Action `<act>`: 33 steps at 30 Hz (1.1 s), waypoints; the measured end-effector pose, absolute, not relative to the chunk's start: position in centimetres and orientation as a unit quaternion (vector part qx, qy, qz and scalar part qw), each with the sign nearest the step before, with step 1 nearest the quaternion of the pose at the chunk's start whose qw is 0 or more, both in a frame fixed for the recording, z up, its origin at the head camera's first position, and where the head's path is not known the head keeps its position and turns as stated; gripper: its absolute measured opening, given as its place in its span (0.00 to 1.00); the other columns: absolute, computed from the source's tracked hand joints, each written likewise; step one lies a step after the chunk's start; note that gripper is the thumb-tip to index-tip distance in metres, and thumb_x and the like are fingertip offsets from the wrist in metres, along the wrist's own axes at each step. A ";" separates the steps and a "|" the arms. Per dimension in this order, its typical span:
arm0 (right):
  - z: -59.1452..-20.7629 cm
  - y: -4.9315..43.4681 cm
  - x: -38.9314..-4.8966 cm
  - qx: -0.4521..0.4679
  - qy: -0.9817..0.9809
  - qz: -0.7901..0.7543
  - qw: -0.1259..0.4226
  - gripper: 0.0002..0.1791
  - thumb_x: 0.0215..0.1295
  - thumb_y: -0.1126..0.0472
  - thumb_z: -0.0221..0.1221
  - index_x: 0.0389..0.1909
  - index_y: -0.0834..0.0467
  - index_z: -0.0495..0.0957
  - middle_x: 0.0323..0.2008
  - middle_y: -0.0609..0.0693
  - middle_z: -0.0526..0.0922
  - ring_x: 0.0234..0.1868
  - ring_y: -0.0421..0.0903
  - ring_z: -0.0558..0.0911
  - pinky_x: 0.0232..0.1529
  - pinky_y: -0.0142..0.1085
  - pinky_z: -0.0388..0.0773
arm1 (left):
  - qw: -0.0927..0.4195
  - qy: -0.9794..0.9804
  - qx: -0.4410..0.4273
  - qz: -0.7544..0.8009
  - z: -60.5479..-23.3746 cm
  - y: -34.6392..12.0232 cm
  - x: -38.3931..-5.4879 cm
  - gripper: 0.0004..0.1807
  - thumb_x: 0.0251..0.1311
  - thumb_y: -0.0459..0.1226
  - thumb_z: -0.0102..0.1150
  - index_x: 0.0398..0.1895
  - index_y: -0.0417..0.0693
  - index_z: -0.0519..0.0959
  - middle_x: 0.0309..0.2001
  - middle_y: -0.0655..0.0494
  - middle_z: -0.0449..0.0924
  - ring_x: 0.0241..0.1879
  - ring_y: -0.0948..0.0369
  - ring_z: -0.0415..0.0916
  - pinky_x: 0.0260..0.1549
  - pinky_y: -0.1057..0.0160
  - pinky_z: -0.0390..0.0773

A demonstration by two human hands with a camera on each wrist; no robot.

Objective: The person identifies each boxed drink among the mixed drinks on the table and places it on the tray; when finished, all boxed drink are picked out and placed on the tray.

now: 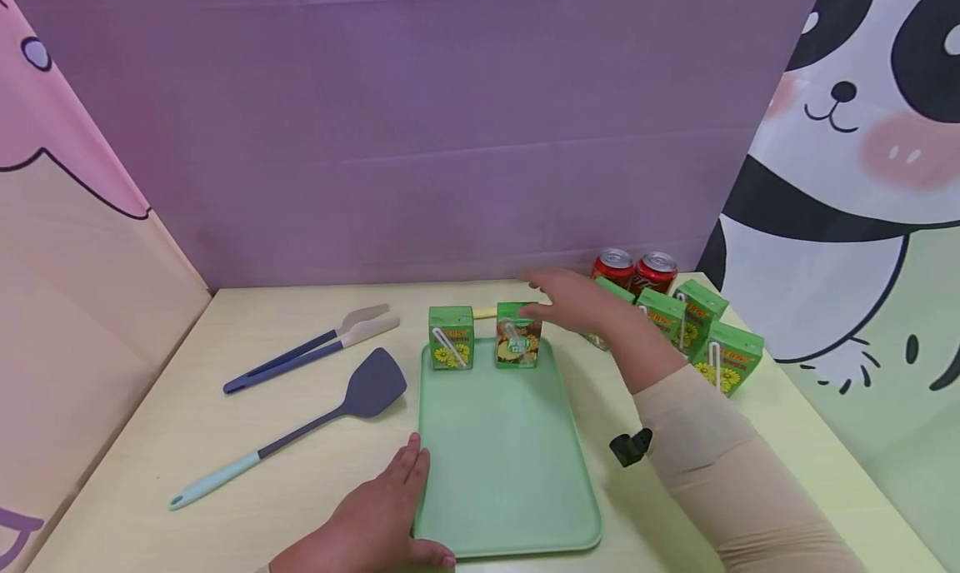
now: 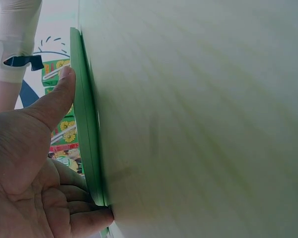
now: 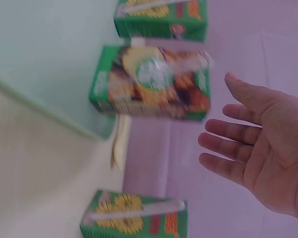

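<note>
A pale green tray (image 1: 510, 465) lies on the table, and my left hand (image 1: 378, 506) rests at its left edge, thumb at the near rim. In the left wrist view the fingers and thumb lie along the tray's side (image 2: 87, 119). Two green drink cartons stand upright at the tray's far end: the left carton (image 1: 451, 340) and the right carton (image 1: 517, 344). Beyond the right carton is my right hand (image 1: 573, 298), fingers spread and holding nothing. The right wrist view shows a gap between that hand (image 3: 268, 144) and the carton (image 3: 151, 82).
Several more green cartons (image 1: 727, 356) stand at the right, with two red cans (image 1: 654, 271) behind them. To the left lie tongs (image 1: 315, 352) and a spatula (image 1: 375, 386). A small yellow object (image 1: 485, 313) shows behind the tray, before the purple backdrop (image 1: 420, 140).
</note>
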State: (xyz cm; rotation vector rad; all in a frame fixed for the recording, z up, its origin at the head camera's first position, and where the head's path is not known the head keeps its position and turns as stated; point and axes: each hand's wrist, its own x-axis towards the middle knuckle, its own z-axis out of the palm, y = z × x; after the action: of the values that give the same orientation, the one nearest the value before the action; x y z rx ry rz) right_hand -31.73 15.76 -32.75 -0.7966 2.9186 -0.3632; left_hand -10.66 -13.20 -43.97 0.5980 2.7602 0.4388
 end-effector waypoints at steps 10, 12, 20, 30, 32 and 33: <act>-31.1 20.8 -32.5 -0.181 0.978 -0.096 0.025 0.38 0.70 0.44 0.56 0.73 0.61 0.60 0.66 0.63 0.70 0.66 0.62 0.70 0.64 0.58 0.66 | 0.131 0.956 0.211 0.155 -44.2 -13.4 -10.5 0.68 0.40 0.72 0.64 0.75 0.35 0.53 0.78 0.39 0.43 0.75 0.46 0.52 0.57 0.47 0.74; -31.3 21.6 -32.6 -0.173 0.980 -0.095 0.020 0.36 0.70 0.45 0.56 0.71 0.61 0.62 0.64 0.63 0.72 0.64 0.62 0.71 0.62 0.59 0.68 | 0.129 0.957 0.211 0.153 -44.2 -13.4 -10.6 0.68 0.40 0.72 0.65 0.75 0.35 0.54 0.78 0.39 0.44 0.74 0.46 0.53 0.57 0.47 0.75; -32.2 23.5 -33.0 -0.122 0.990 -0.069 0.026 0.40 0.66 0.45 0.60 0.72 0.62 0.60 0.68 0.66 0.65 0.67 0.65 0.66 0.63 0.63 0.64 | 0.132 0.956 0.211 0.153 -44.1 -13.3 -10.6 0.68 0.40 0.72 0.65 0.75 0.35 0.53 0.78 0.39 0.44 0.75 0.46 0.53 0.57 0.47 0.74; -34.3 24.6 -33.9 -0.101 0.990 -0.076 0.056 0.36 0.66 0.46 0.61 0.68 0.61 0.63 0.63 0.65 0.71 0.63 0.63 0.72 0.60 0.63 0.67 | 0.143 0.953 0.213 0.159 -44.2 -13.2 -10.6 0.69 0.39 0.72 0.66 0.75 0.34 0.54 0.78 0.39 0.44 0.75 0.45 0.52 0.59 0.47 0.73; -34.5 24.6 -34.0 -0.107 0.991 -0.070 0.047 0.34 0.66 0.49 0.62 0.66 0.63 0.65 0.61 0.65 0.74 0.61 0.63 0.74 0.60 0.62 0.68 | 0.144 0.953 0.213 0.159 -44.2 -13.2 -10.5 0.69 0.39 0.72 0.66 0.75 0.34 0.54 0.78 0.39 0.44 0.75 0.45 0.52 0.59 0.47 0.73; -34.6 24.6 -34.0 -0.110 0.991 -0.067 0.042 0.34 0.66 0.49 0.62 0.65 0.63 0.66 0.60 0.65 0.75 0.60 0.62 0.75 0.59 0.62 0.69 | 0.143 0.953 0.214 0.159 -44.2 -13.2 -10.6 0.69 0.39 0.72 0.66 0.75 0.34 0.54 0.78 0.39 0.44 0.75 0.45 0.52 0.59 0.47 0.73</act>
State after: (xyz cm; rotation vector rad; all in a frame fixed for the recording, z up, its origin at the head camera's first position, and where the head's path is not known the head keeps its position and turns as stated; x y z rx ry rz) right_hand -34.03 24.56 -34.58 -0.3363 3.0314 -0.2065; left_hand -10.55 -13.16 -44.16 0.6165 2.7492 0.4585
